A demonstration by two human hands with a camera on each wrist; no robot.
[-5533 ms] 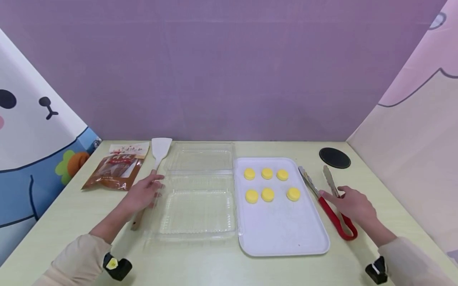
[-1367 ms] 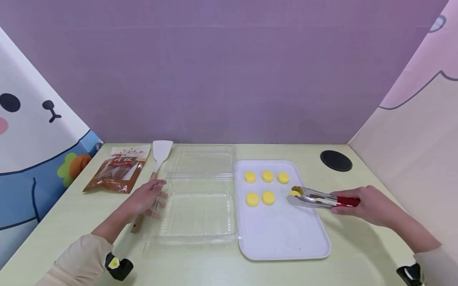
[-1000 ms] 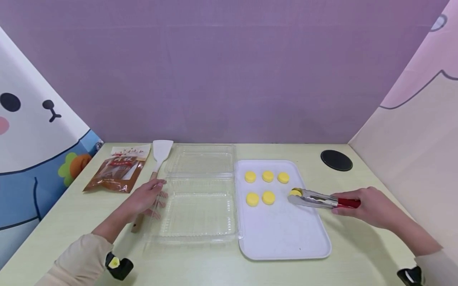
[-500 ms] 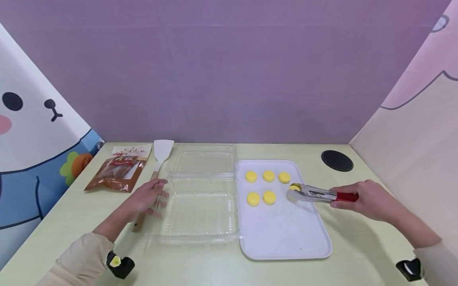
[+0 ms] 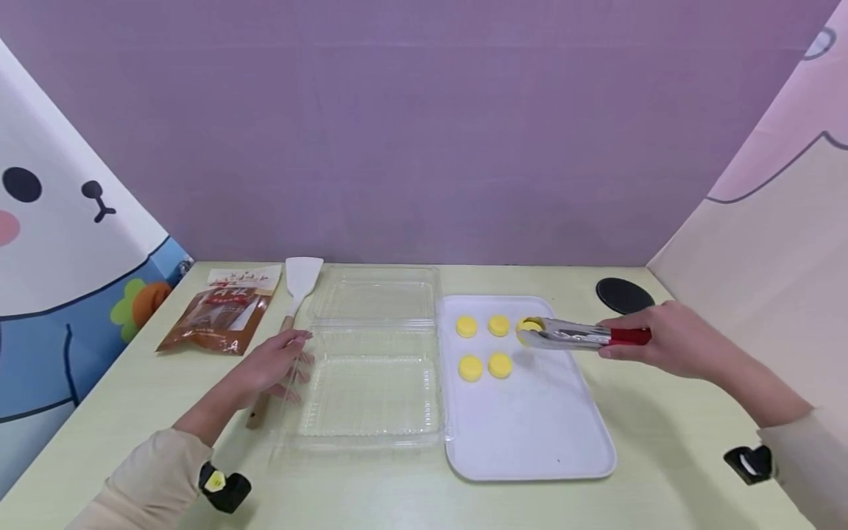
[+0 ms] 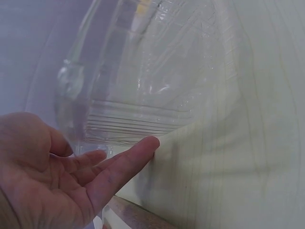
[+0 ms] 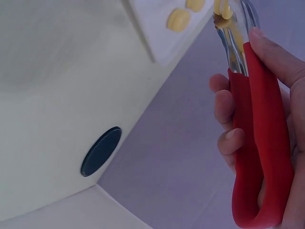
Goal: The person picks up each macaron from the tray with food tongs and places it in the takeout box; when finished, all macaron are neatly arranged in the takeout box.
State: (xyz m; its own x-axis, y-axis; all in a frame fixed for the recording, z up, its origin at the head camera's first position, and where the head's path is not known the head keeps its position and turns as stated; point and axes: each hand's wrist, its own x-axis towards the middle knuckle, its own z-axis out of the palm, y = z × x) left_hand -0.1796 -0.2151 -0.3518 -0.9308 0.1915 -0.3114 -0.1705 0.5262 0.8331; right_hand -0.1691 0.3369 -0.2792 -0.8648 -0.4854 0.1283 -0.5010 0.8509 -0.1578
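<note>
Tongs [image 5: 583, 336] pinching a yellow cake [image 5: 529, 326] have risen off the tray [image 5: 530, 434]. Left hand [image 5: 268, 366], fingers loosely extended, sits over the spatula [image 5: 302, 277], beside the box [image 5: 369, 401] to its right; right hand [image 5: 682, 342] grips the tongs, cake to its left.

And across the back it's purple all the way, a plain wall [image 5: 424, 132] with a faint crease running near the top! Over on the left, a slanting cartoon panel [image 5: 53, 250]: white face, dark eye [image 5: 22, 184], a pink cheek [image 5: 6, 228] at the edge, and below it a blue body [image 5: 40, 353] sporting a green-and-orange decoration [image 5: 149, 300]. Swing right, and a second panel [image 5: 782, 294] answers in pink and cream, a dark curving line [image 5: 748, 193] dividing the two. Between them sits the pale tabletop [image 5: 344, 493], fine wood grain showing, under soft light.
</note>
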